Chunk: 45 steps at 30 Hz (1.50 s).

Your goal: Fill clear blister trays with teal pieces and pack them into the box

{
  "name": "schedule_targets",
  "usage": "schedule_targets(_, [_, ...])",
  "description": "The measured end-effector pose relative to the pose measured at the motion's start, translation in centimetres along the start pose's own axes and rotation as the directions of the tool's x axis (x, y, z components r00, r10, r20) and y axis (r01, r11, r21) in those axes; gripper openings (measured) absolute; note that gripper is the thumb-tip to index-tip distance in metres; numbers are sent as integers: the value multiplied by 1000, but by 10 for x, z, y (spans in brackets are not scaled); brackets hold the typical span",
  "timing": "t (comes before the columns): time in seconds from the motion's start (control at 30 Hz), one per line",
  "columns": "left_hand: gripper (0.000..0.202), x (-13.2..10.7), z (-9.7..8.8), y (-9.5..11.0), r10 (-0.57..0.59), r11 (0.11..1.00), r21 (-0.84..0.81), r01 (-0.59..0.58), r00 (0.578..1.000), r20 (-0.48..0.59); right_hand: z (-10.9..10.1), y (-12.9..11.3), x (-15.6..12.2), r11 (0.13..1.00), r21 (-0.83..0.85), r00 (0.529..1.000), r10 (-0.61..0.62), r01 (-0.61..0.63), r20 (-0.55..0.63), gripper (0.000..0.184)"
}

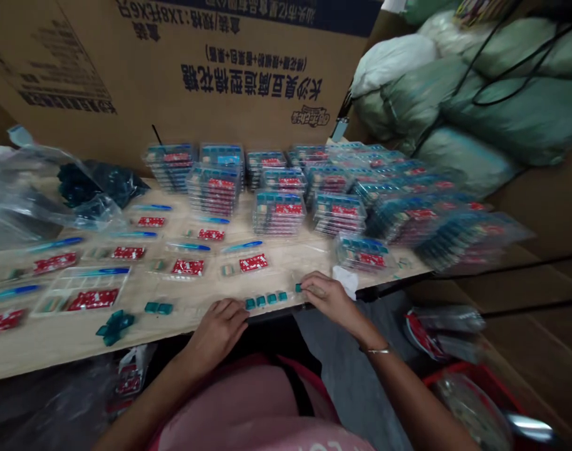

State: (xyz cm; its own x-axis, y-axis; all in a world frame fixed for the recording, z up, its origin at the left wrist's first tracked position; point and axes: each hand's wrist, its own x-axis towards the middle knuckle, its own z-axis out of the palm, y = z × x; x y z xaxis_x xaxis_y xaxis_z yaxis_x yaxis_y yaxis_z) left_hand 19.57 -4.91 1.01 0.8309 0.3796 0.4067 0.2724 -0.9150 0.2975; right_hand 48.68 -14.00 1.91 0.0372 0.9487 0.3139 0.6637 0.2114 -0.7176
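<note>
Four small teal pieces point(272, 299) sit in a row on the tabletop point(55, 341) between your hands; a fifth is at the tips of your right hand point(327, 294), whose fingers are drawn together against it; blur hides whether they pinch it or merely touch it. Your left hand point(221, 326) rests palm down, fingers side by side, beside the row's other end; you cannot see what, if anything, is under it. Left of that hand are two more teal pieces, then a teal clump point(115, 327) too merged to count; beyond it spread eight clear trays point(62, 282), faint at the edges, with eight red packets point(188, 267) and eight blue pens point(188, 247). One white tissue point(346, 282) lies just right of your right hand; farther off stand packed stacks point(279, 216), overlapping past counting; behind them is one carton point(149, 81), cut off above; sacks point(515, 119) run out of view at far right.
</note>
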Motion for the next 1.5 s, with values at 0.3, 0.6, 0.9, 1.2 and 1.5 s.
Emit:
schedule_targets(0.3, [11, -2, 2, 14, -46, 996, 83, 44, 999, 21, 7, 10, -9, 985, -118, 981, -104, 124, 164, 16])
schedule_targets(0.6, [43, -133, -76, -50, -546, 690, 196, 696, 679, -490, 100, -73, 48, 926, 13, 899, -369, 377, 236, 18])
schedule_targets(0.9, [21, -152, -64, -66, -537, 751, 122, 649, 707, -460, 246, -182, 133, 830, -84, 718, -421, 551, 554, 15])
schedule_targets(1.2, [20, -140, -72, -60, -480, 803, 5, 596, 652, -587, 226, -168, 132, 933, 322, 883, -280, 158, 378, 15])
schedule_targets(1.5, [10, -115, -63, -10, -457, 886, -237, 397, 832, -314, 172, -132, 62, 867, 470, 876, -91, -165, 474, 9])
